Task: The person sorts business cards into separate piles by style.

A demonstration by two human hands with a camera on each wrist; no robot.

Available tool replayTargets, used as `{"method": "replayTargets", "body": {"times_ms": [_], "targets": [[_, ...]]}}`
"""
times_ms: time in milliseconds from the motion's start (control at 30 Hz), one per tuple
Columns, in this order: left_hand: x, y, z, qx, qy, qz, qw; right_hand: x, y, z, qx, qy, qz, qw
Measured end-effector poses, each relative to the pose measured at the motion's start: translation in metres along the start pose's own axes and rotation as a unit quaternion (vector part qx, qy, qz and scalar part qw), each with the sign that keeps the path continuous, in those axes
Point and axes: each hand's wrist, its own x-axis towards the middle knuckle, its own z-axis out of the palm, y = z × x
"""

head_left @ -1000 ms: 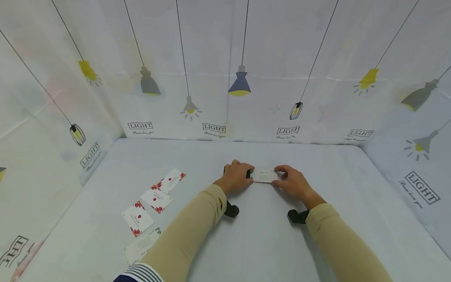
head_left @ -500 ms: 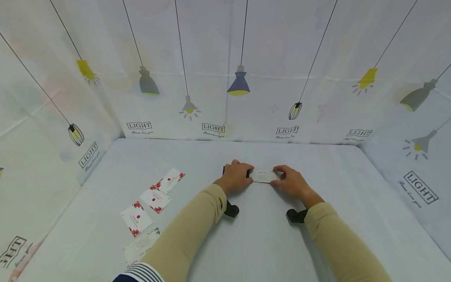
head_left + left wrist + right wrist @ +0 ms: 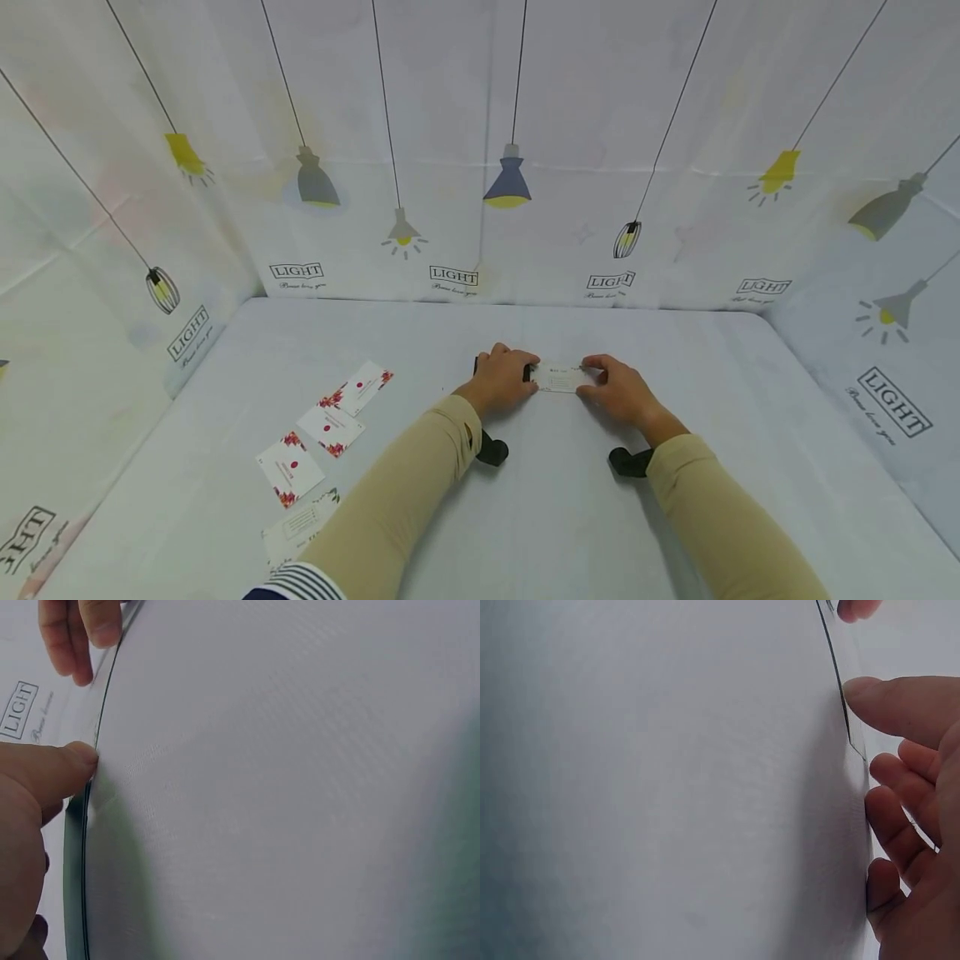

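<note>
A small white printed card (image 3: 558, 379) lies at the table's middle, between the two hands. My left hand (image 3: 498, 379) holds its left end, with the thumb (image 3: 79, 759) at its near edge. The right hand (image 3: 624, 390) pinches the other end between thumb and fingers; its thumb (image 3: 874, 697) presses the near edge in the right wrist view. Beneath the left hand is a dark flat thing (image 3: 76, 885), mostly covered, its black end showing beside the card in the head view.
Three white cards with red flowers (image 3: 292, 468) lie on the white table (image 3: 555, 517) at left. Nearer, a card with green leaves (image 3: 296, 529) is partly behind the left sleeve. A white printed curtain (image 3: 450, 225) borders the back and sides.
Both hands stay at the card with almost no movement. The whole head view has shifted very slightly.
</note>
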Motion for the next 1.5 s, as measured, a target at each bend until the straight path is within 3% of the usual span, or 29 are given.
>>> {"method": "replayTargets", "body": {"times_ms": [300,567,900,1100,1300,1500], "targets": [[-0.011,-0.004,-0.011,-0.018,0.007,0.032,0.9993,-0.006,-0.007,-0.003,0.008,0.001,0.015,1.000],[-0.028,-0.017,-0.029,-0.029,-0.020,0.067,0.9971,-0.017,-0.013,-0.003,0.023,0.009,0.019,1.000],[-0.061,-0.052,-0.039,-0.072,-0.016,0.057,0.9956,-0.032,-0.032,0.008,0.031,0.028,-0.035,0.999],[-0.079,-0.071,-0.043,-0.086,-0.031,0.055,0.9943,-0.040,-0.049,0.016,0.043,0.027,-0.055,0.997],[-0.102,-0.083,-0.052,-0.100,-0.046,0.042,0.9930,-0.047,-0.067,0.025,0.053,0.024,-0.093,0.994],[-0.120,-0.089,-0.062,-0.108,-0.043,0.048,0.9921,-0.055,-0.089,0.033,0.050,0.016,-0.124,0.991]]}}
